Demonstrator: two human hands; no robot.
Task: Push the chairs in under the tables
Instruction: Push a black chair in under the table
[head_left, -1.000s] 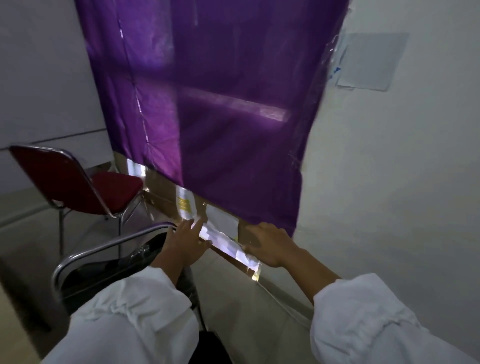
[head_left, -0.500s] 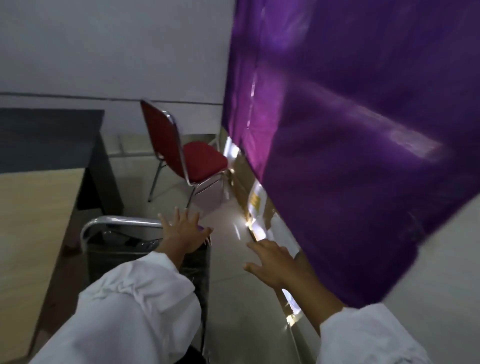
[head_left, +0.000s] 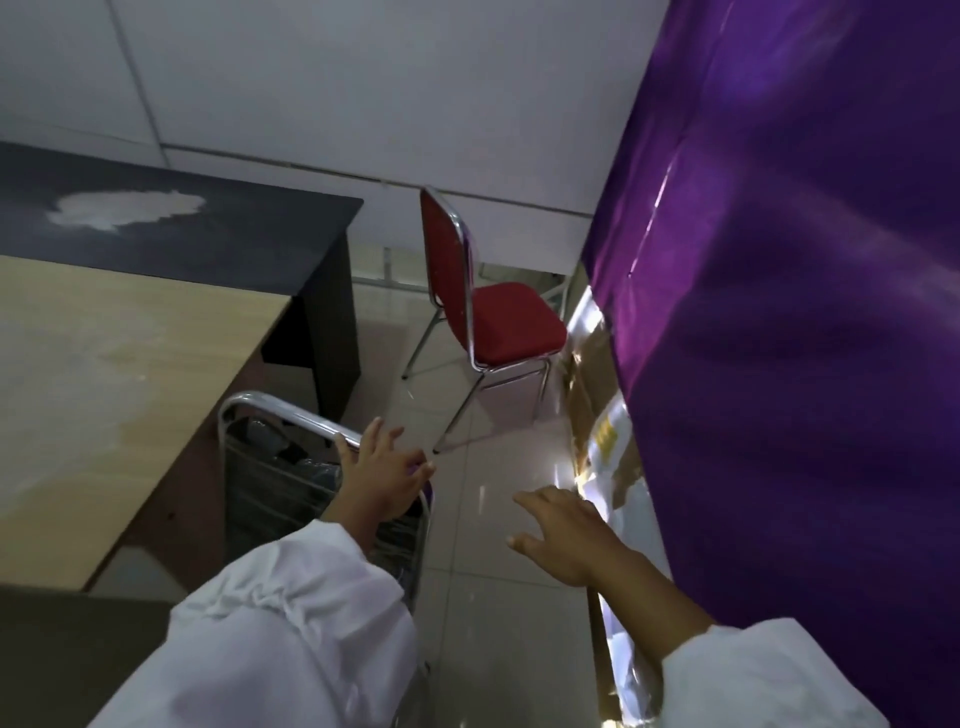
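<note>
A dark chair (head_left: 275, 478) with a chrome frame stands in front of me, its back close to the light wooden table (head_left: 104, 389). My left hand (head_left: 382, 478) lies on the right end of its top rail with the fingers spread, not curled around it. My right hand (head_left: 561, 535) hovers open over the floor tiles and holds nothing. A red chair (head_left: 498, 317) with chrome legs stands farther off, away from the dark table (head_left: 208, 234), with its seat turned towards the purple curtain.
A purple curtain (head_left: 805, 312) fills the right side, with taped cardboard (head_left: 602, 415) along the floor beneath it. A strip of tiled floor (head_left: 493, 571) runs between the chairs and the curtain. A grey wall (head_left: 363, 78) closes the far end.
The view has swung left, bringing both tables into sight. My right hand has come off the cardboard under the curtain and now hangs over the floor. My left hand stays on the dark chair's rail.
</note>
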